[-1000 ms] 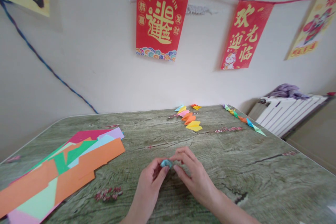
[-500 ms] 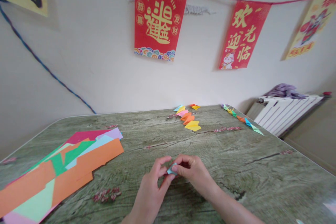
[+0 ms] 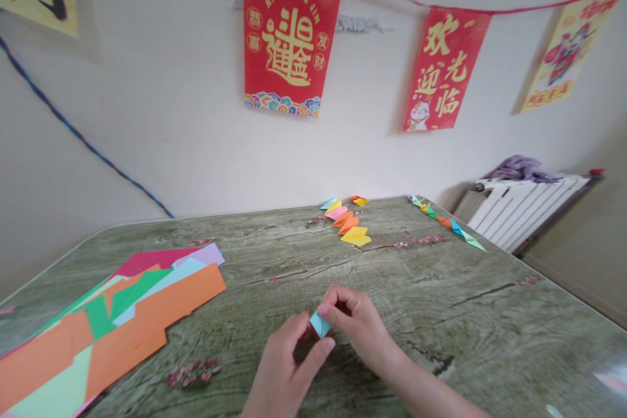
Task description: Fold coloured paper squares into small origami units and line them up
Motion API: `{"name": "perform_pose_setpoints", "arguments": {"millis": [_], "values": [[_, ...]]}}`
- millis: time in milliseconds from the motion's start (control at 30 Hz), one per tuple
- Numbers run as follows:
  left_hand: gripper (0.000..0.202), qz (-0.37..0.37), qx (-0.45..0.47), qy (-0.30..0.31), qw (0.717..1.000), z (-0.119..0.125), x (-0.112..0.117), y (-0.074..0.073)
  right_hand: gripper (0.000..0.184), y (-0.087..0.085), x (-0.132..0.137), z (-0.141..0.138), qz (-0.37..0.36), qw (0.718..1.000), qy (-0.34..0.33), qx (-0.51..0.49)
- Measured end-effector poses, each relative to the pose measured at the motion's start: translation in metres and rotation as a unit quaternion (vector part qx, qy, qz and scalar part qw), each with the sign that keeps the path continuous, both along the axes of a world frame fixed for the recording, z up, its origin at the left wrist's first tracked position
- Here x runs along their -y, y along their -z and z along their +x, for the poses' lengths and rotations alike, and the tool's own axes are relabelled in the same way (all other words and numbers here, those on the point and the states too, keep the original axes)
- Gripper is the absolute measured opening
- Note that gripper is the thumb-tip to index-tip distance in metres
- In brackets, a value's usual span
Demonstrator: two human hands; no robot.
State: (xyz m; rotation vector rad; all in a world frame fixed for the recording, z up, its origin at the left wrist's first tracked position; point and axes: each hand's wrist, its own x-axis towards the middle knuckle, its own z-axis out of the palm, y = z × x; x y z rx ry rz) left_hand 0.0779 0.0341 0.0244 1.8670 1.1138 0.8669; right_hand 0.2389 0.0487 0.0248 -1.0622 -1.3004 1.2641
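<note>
A small folded piece of light-blue paper (image 3: 320, 324) is held just above the table in front of me. My right hand (image 3: 355, 319) pinches its upper right side between thumb and bent fingers. My left hand (image 3: 289, 359) curls around it from the lower left, its thumb at the bottom corner and its fingertips partly hidden behind the paper. Loose sheets of coloured paper (image 3: 181, 294), mostly orange with green, pale blue, lilac and crimson, lie overlapped to the left of my hands.
Folded paper planes (image 3: 356, 236) line up toward the wall. Along the right edge runs a row of small folded paper shapes (image 3: 445, 223). A white radiator (image 3: 533, 206) with a purple cloth (image 3: 522, 168) stands beyond the table (image 3: 255, 310). Red banners (image 3: 294, 32) hang on the wall.
The light-blue paper has turned so that more of its flat face shows. My left thumb has moved down to its lower corner. The view has shifted slightly.
</note>
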Motion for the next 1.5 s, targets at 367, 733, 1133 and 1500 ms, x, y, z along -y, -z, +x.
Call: {"name": "perform_pose_setpoints", "arguments": {"millis": [367, 733, 1133, 1500], "values": [[0.024, 0.113, -0.03, 0.009, 0.993, -0.001, -0.002, -0.001, 0.045, -0.004, 0.007, -0.009, -0.042, 0.996, -0.01, -0.077], [0.024, 0.05, -0.014, -0.002, 0.999, -0.001, -0.001, 0.007, 0.047, 0.002, 0.002, -0.007, -0.043, 0.997, -0.015, -0.065], [0.032, 0.012, 0.037, -0.047, 0.998, -0.001, -0.003, 0.002, 0.031, 0.003, 0.006, -0.003, -0.023, 0.998, -0.047, -0.048], [0.016, 0.041, 0.022, -0.03, 0.998, -0.007, -0.013, 0.016, 0.037, 0.016, -0.007, 0.002, -0.064, 0.998, -0.021, 0.005]]}}
